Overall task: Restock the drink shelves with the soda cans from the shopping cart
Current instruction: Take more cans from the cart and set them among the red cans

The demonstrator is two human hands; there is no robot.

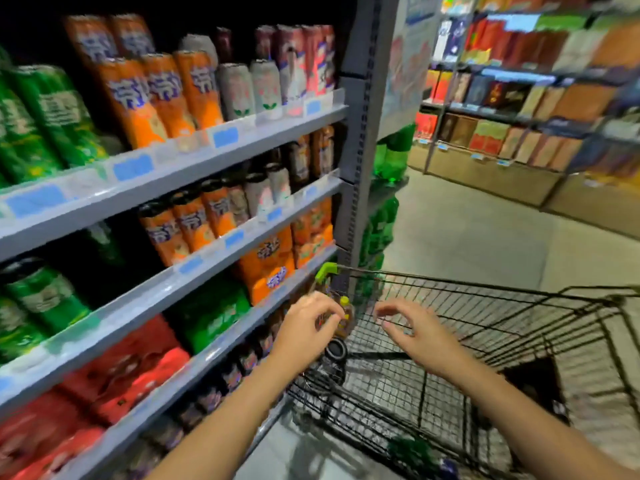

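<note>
**Both hands over the cart, nothing gripped yet**

Left hand point(304, 323) and right hand point(412, 329) hovered over the near-shelf end of the shopping cart point(485, 306). On both, the fingers were loosely curled and spread; I saw neither closed on anything.

Risks, as I judged them:
- The frame was motion-blurred, so my read of what lay under the hands was weak. A wrong pick is likely if the reach goes on that alone.
- A can point(335, 350) stood in the cart corner between the hands, its dark top facing up. Just behind it was a small bottle with a yellow cap point(344, 315), nearly touching the left fingertips. Grabbing the bottle instead of the can would be an easy slip.
- The corner was tight against wire mesh, so knuckles could snag on a lift.

Contents:
- Cart: that can, the bottle, something dark lower down I couldn't identify. Rest of the basket looked like bare mesh.
- Drink shelves point(207, 216): green cans point(45, 116) on the left, orange cans point(166, 91) in the middle, pale cans point(249, 88) to the right, red multipacks point(121, 368) lower down.
</note>
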